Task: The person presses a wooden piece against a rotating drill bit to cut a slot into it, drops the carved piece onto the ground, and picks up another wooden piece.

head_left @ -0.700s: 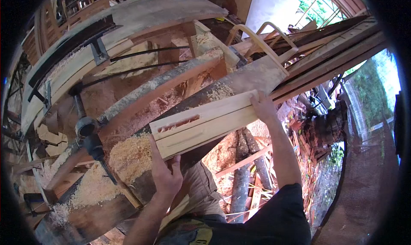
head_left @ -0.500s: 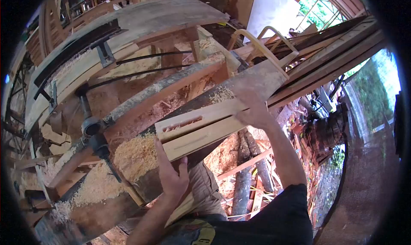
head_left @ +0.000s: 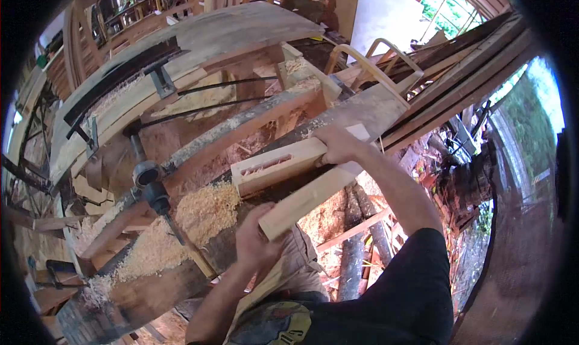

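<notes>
Two pale wooden pieces lie apart at an angle over the dark bench plank. The upper mortised piece (head_left: 274, 167) has a long slot with shavings near its left end. My right hand (head_left: 341, 146) closes round that piece toward its right end. Nearer my body, the plain piece (head_left: 307, 201) has its left end in my left hand (head_left: 258, 239), whose fingers wrap round it. Part of the plain piece's right end passes under my right wrist.
Wood shavings (head_left: 208, 209) cover the plank left of my hands. A dark drill-like tool (head_left: 157, 194) and a wooden-handled chisel (head_left: 199, 257) lie there. Bar clamps (head_left: 226, 84) span the frame beyond. A curved wooden frame (head_left: 368, 65) stands at the upper right.
The two pieces, earlier side by side, have separated, the plain one moving toward my body. My right hand has shifted left onto the mortised piece, and my left hand now grips the plain piece.
</notes>
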Tool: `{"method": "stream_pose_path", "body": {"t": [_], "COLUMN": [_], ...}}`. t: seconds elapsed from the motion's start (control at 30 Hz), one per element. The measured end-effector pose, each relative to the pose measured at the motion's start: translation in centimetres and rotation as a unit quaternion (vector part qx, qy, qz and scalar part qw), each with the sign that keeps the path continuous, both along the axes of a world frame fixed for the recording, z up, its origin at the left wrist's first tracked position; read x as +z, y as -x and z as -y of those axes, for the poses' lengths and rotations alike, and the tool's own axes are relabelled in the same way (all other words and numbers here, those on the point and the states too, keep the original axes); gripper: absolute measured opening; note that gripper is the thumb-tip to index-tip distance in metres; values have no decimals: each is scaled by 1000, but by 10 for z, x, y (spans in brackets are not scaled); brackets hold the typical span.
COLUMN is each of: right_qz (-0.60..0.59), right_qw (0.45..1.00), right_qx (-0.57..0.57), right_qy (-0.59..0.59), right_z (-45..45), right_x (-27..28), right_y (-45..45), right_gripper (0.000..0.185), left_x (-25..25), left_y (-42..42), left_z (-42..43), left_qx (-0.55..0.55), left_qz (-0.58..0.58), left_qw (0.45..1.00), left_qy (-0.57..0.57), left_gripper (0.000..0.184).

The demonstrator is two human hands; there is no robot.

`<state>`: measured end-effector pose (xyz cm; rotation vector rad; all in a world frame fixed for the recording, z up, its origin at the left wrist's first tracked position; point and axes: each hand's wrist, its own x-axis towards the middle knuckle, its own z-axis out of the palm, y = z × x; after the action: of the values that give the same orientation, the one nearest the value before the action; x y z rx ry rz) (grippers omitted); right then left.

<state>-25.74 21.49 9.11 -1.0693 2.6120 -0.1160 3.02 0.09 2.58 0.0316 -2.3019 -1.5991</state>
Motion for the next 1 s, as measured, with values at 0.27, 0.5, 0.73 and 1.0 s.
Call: {"method": "stream_pose_path", "body": {"t": [0.27, 0.5, 0.73, 1.0], "right_qz": [-262, -140, 83, 159], "right_qw": [938, 789, 765, 672], "right_qx": [-224, -593, -638, -719], "right_qy": [42, 81, -18, 75], "right_z": [-111, -270, -258, -185], "right_x": [58, -124, -394, -414], "right_y": [-18, -96, -308, -312], "right_gripper": [62, 84, 100, 84], "left_x": [48, 44, 57, 60], "left_y": [-66, -153, -188, -202], "left_z": [0, 35, 52, 56], "left_qx": [-79, -64, 18, 102], "left_qz": [-180, -91, -1, 13], "left_qw": [978, 990, 998, 991], "left_qy": [74, -87, -67, -83], "left_gripper": [67, 71, 72, 74]}}
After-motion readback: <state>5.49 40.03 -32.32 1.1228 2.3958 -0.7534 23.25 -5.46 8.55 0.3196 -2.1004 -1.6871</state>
